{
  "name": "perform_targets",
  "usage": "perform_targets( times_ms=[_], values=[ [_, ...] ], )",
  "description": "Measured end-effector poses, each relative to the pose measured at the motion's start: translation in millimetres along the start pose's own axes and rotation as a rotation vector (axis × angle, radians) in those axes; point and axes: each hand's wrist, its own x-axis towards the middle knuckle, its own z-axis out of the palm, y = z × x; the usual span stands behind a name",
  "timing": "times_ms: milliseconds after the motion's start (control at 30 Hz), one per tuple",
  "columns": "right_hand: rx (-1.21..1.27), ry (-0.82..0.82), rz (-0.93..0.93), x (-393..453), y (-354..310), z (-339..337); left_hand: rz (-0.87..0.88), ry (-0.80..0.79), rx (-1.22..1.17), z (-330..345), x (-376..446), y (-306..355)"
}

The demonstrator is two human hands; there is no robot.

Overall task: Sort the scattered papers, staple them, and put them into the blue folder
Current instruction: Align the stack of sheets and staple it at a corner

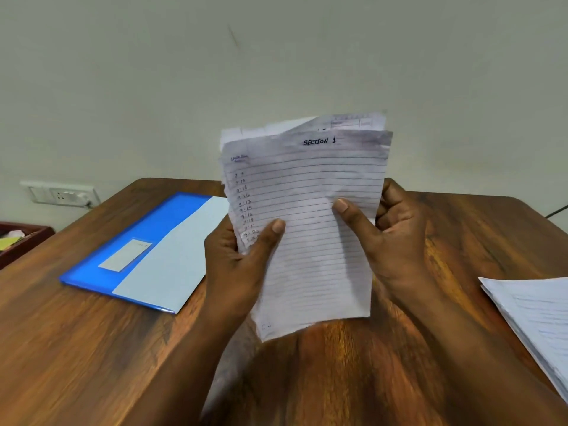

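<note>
I hold a stack of lined papers (310,192) upright above the table's middle; the front sheet reads "SECTION 1" at its top. My left hand (239,262) grips the stack's left edge, thumb across the front. My right hand (390,235) grips the right edge, thumb on the front and fingers behind. The blue folder (144,253) lies flat on the table to the left, shut, with a pale flap and a small label. A second pile of lined papers (541,321) lies at the right edge of the table. No stapler is in view.
The wooden table (92,348) runs up to a pale wall. A dark red tray (21,241) with scraps stands off the table's left side, below a wall socket (61,195). A dark cable (556,210) shows at far right.
</note>
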Motion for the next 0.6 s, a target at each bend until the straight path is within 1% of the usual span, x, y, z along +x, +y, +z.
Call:
perform_targets(
  times_ms=[167, 233, 300, 367, 467, 533, 600],
  values=[
    [0.007, 0.028, -0.017, -5, 6, 4, -0.192, -0.103, -0.06, -4, 2, -10],
    [0.046, 0.023, -0.018, -10, 6, 7, -0.163, -0.081, -0.043, -2, -1, -10],
    [0.07, 0.029, -0.018, -13, 5, 9, -0.086, -0.057, 0.031, -1, -3, -7],
    [0.075, 0.044, 0.0, -14, 9, 9, -0.061, -0.055, 0.093, -2, -4, -8],
    [0.048, 0.036, 0.095, -20, 24, 10, -0.145, -0.11, 0.182, -2, -4, -18],
    [0.038, 0.007, 0.178, -27, 36, 12, -0.234, -0.079, 0.189, -1, -6, -28],
    [0.033, -0.004, 0.224, -30, 42, 13, -0.278, -0.046, 0.159, 1, -8, -32]
  ],
)
